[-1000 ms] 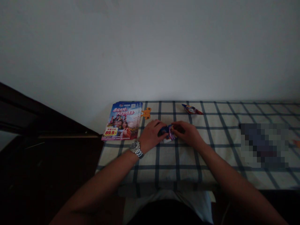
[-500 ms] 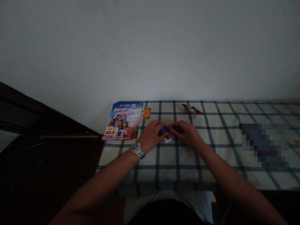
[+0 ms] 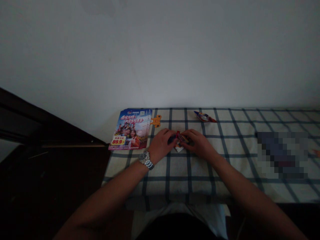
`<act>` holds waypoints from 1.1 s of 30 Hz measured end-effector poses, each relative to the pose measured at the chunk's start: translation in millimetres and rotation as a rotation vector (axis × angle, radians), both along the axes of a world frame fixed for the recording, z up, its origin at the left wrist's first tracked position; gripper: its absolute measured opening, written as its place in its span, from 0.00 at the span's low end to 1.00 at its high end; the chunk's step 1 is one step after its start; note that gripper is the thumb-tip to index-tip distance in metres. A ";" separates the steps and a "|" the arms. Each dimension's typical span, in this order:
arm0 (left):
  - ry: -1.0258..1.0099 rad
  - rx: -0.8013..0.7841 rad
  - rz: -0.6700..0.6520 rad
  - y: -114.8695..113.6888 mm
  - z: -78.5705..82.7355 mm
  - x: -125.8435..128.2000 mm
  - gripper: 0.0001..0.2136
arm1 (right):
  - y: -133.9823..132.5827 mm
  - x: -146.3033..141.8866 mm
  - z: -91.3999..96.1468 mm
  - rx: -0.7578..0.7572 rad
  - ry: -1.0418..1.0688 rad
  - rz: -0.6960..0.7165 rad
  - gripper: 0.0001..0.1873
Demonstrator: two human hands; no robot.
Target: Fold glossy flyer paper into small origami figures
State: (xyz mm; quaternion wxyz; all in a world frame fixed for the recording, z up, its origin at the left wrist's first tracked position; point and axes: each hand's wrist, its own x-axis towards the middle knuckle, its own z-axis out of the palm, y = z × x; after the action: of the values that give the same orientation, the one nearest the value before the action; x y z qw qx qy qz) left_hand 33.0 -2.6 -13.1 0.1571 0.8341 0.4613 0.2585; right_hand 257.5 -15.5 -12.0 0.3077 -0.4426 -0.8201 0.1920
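Small red-and-blue foil packet, pinched between both grips, a white paper piece showing below it. Left grip: narrow, closed on the packet's left side, silver link wristwatch at the wrist. Right grip: narrow, closed on the packet's right side. Under both grips: cream cloth with navy checks. Left of the left grip: stack of glossy blue-and-pink travel brochures, orange cutout card just beside them. Ahead of the right grip: crumpled red-and-blue foil wrapper. Well right of the right grip: pixelated object, too obscured to identify.
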 end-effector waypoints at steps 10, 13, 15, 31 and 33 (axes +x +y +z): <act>-0.027 -0.003 0.014 1.3 -2.3 0.3 0.11 | -0.3 -1.0 2.0 0.021 -0.004 0.022 0.21; -0.032 -0.008 0.014 1.4 -1.1 0.8 0.11 | -0.1 -0.9 0.5 0.034 -0.022 0.021 0.21; -0.030 -0.014 0.013 1.4 -0.1 1.1 0.11 | 0.1 -1.0 -0.8 0.045 -0.029 0.028 0.21; -0.031 -0.015 0.002 0.2 1.5 1.7 0.10 | 0.1 -2.1 0.3 0.090 -0.061 0.063 0.19; -0.027 -0.020 -0.001 0.1 2.1 2.0 0.10 | -0.3 -2.1 1.2 0.092 -0.068 0.067 0.19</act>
State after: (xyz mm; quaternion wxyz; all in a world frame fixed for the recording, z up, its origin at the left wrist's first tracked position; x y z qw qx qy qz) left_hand 35.0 -2.5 -11.1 0.1718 0.8291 0.4613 0.2652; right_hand 255.4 -15.8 -10.7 0.2931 -0.4064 -0.8524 0.1495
